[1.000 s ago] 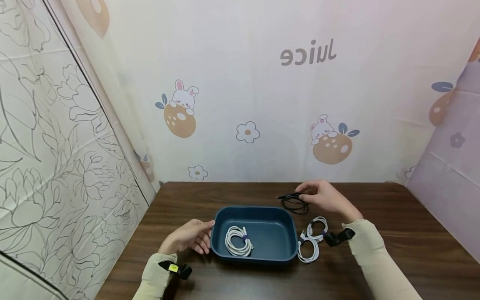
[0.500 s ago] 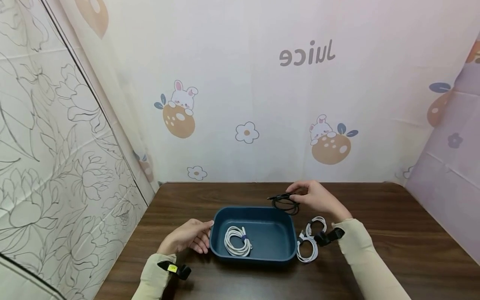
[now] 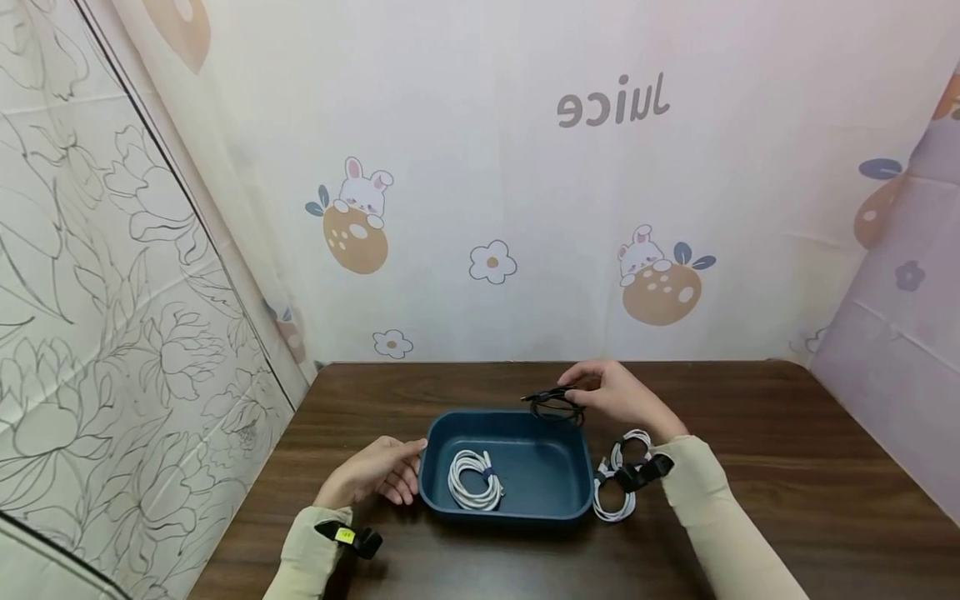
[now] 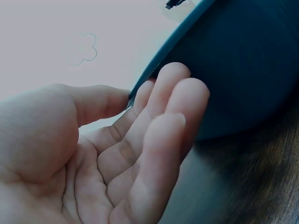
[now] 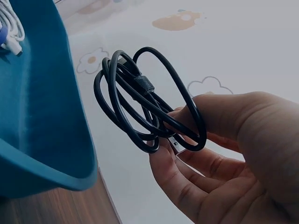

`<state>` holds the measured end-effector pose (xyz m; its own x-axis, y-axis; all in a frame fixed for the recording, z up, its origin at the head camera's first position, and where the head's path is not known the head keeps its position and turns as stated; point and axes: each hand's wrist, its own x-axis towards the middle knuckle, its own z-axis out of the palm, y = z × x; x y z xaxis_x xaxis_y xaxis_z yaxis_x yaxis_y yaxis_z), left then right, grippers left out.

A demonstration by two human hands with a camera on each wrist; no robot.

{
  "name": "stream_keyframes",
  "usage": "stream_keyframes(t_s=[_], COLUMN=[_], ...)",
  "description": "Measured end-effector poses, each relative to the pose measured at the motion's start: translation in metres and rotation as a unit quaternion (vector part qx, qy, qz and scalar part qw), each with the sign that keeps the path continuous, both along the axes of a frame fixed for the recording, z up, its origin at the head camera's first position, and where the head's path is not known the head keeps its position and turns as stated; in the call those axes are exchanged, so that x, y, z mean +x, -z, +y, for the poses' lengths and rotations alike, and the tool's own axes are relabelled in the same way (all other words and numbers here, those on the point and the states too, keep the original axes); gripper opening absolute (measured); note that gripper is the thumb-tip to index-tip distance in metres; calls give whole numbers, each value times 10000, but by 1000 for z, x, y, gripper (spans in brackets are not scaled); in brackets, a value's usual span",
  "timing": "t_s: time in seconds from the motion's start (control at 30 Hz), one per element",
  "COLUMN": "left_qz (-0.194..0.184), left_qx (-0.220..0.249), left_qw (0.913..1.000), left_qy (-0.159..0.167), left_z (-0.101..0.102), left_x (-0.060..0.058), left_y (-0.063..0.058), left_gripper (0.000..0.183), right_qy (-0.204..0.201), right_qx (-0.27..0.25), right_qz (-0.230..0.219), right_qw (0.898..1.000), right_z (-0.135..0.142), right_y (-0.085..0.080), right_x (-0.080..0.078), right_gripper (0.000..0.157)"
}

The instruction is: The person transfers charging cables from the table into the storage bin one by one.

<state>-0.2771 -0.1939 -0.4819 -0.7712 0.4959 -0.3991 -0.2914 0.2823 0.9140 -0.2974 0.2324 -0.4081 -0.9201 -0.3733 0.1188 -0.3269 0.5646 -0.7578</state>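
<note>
The right hand [image 3: 617, 395] pinches a coiled black cable [image 5: 145, 85] by the blue tray [image 3: 536, 471]'s far right corner, apart from the rim. The left hand [image 3: 381, 472], fingers relaxed, touches the left rim. Inside, a white coil [image 3: 458, 485] leaves room rightward; two white cables [image 3: 614, 518] crowd the right edge.

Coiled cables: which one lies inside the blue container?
The white coil in the container's left half; two other white coils lie outside, and the right hand holds the black one.

Brown table [image 3: 495, 571] under tray [image 3: 540, 471], white cables [image 3: 632, 504].
</note>
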Motion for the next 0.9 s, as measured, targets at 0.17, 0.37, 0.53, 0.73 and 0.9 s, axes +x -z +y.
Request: stream_keyframes(t_s=[0.17, 0.37, 0.53, 0.73, 0.9], left_qz=[33, -15, -89, -126, -155], left_qx=[14, 40, 44, 67, 115], left_qw=[10000, 10000, 9999, 9999, 9998], left_qy=[-12, 10, 41, 30, 33], left_z=[0, 0, 2, 2, 2], left_x=[0, 0, -1, -1, -1], left_y=[0, 0, 1, 2, 3], left_gripper=[47, 48, 49, 50, 51], right_qy=[-88, -113, -232, -296, -267], right_qx=[-61, -92, -172, -245, -275], right_qz=[5, 5, 38, 38, 37], right_qw=[9999, 9999, 9996, 9993, 9993], right_z=[-8, -16, -23, -31, -38], right_y=[0, 0, 1, 2, 2], right_x=[-1, -2, -3, -6, -6], right_gripper=[15, 15, 15, 15, 14])
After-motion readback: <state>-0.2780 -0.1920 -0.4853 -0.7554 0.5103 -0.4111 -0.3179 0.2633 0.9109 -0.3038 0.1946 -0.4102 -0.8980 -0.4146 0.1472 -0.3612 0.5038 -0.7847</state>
